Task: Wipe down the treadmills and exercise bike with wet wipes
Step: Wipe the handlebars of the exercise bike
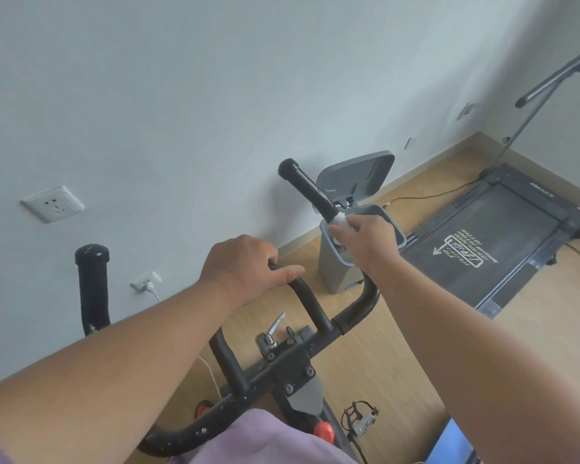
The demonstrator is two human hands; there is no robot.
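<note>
Two hands on the exercise bike (282, 370) now! Left hand (245, 269) curls over the inner loop of the black handlebar (310, 303), gripping it. Moving right, the right hand (365, 242) pinches a bunched white wet wipe (340, 222) against the base of the right handlebar horn (307, 189). Behind sits an open-lidded grey bin (335, 272), and far right a treadmill (496, 242) lies on the wooden floor (375, 356).

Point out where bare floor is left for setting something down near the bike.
Bare floor lies between the handlebar, bin and treadmill. More lies right of the treadmill. Crowded under the bike frame, around the pedal.
</note>
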